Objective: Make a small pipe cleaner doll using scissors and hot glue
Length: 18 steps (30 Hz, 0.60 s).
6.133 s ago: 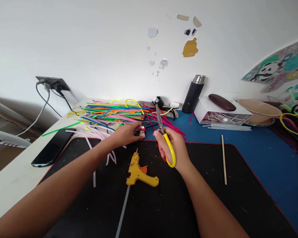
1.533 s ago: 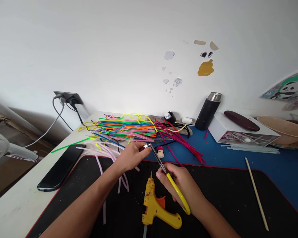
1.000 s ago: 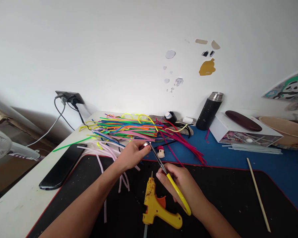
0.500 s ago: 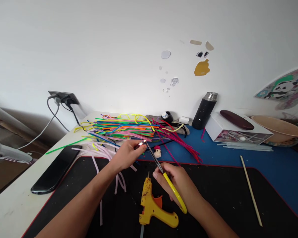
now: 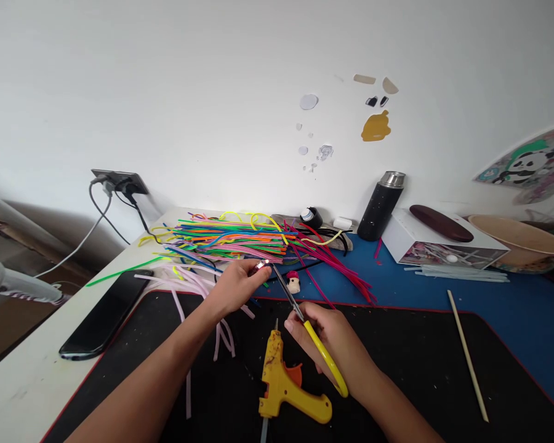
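Observation:
My right hand [image 5: 327, 338] is closed around yellow-handled long-nose pliers [image 5: 311, 329], whose thin metal jaws point up and left. Their tip is close to the fingertips of my left hand [image 5: 237, 286]; I cannot tell whether it touches them. Between its thumb and fingers, my left hand pinches a small shiny thing [image 5: 261, 266], too small and glary to name. Just beyond the jaws stands a tiny cream figure with a pink-red top [image 5: 293, 282]. Below, a yellow glue gun [image 5: 274, 369] with an orange trigger lies on the black mat [image 5: 397, 375].
Colourful pipe cleaners [image 5: 231, 237] are heaped at the back, with pale lilac ones [image 5: 178, 304] by my left arm. A phone [image 5: 104, 314] lies left. On the right are a wooden stick [image 5: 468, 357], a black flask [image 5: 381, 206], a white box [image 5: 399, 240] and glue sticks [image 5: 459, 274].
The tip of the pliers has shifted slightly right, away from the left fingertips. Both hands otherwise keep their place and hold; the view has moved a touch.

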Available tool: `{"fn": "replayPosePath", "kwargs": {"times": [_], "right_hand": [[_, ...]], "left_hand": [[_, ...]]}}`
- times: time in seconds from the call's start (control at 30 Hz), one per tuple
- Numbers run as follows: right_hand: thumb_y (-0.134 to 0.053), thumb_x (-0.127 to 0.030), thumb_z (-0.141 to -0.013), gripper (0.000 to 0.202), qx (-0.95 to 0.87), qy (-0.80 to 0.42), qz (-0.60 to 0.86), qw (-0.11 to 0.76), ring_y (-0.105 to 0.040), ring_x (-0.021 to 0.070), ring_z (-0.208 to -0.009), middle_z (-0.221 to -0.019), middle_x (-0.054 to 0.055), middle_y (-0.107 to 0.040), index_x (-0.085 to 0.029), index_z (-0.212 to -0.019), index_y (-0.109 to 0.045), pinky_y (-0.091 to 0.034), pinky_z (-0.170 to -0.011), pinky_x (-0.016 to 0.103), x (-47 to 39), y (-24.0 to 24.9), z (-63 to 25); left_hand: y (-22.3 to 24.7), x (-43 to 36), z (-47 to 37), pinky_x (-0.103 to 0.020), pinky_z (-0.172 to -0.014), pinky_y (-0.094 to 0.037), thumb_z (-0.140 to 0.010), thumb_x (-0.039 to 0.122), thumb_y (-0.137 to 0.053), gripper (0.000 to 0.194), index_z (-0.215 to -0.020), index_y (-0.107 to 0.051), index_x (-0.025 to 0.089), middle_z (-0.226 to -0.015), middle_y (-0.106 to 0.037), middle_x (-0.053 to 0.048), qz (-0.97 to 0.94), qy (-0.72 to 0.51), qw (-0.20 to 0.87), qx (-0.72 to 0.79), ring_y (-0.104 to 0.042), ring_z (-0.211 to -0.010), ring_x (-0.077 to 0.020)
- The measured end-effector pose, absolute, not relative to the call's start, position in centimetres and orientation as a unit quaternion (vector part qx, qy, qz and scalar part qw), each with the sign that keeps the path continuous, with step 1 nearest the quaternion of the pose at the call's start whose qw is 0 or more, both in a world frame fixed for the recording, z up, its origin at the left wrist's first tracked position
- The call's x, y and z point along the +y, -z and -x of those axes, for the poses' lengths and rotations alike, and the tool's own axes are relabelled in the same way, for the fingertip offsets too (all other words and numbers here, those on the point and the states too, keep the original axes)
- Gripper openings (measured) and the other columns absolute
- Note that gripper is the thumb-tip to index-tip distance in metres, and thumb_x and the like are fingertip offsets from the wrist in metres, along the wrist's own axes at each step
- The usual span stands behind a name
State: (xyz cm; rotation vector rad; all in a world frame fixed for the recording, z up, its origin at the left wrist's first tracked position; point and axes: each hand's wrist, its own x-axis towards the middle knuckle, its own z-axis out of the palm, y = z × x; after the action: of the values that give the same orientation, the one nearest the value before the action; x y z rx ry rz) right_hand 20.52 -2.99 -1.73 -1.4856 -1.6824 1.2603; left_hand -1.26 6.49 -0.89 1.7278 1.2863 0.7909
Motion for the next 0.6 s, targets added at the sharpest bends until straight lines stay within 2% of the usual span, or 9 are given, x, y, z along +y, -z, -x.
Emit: {"fn": "replayPosePath", "kwargs": {"times": [0.23,0.43,0.6], "right_hand": [[-0.068,-0.05,-0.099,0.03,-0.624,-0.469,0.556,0.286,-0.05,0.0102,-0.043,-0.06,-0.005,-0.056,-0.021,-0.093,-0.069,-0.037,-0.042,0.019,-3.01,1.91,-20.52],[-0.071,-0.048,-0.097,0.028,-0.639,-0.45,0.551,0.293,-0.052,0.0109,-0.046,-0.067,-0.002,-0.065,-0.02,-0.09,-0.071,-0.04,-0.044,0.021,-2.9,2.08,-20.45],[-0.07,-0.047,-0.097,0.028,-0.644,-0.45,0.547,0.289,-0.052,0.0108,-0.047,-0.068,-0.003,-0.061,-0.02,-0.091,-0.07,-0.04,-0.044,0.02,-2.76,2.35,-20.55]], "left_hand": [[1.31,6.24,0.95,-0.028,-0.059,-0.022,-0.086,0.058,-0.057,0.044,-0.064,-0.042,0.023,-0.063,-0.033,0.005,-0.699,-0.302,0.409,0.503,-0.031,-0.063,-0.0126],[0.93,6.06,0.68,-0.029,-0.058,-0.021,-0.085,0.058,-0.056,0.044,-0.063,-0.039,0.023,-0.063,-0.029,0.006,-0.7,-0.296,0.42,0.496,-0.027,-0.062,-0.0118],[0.61,5.98,0.57,-0.029,-0.058,-0.021,-0.084,0.058,-0.057,0.045,-0.062,-0.037,0.024,-0.063,-0.028,0.006,-0.693,-0.302,0.429,0.496,-0.026,-0.061,-0.0116]]}}
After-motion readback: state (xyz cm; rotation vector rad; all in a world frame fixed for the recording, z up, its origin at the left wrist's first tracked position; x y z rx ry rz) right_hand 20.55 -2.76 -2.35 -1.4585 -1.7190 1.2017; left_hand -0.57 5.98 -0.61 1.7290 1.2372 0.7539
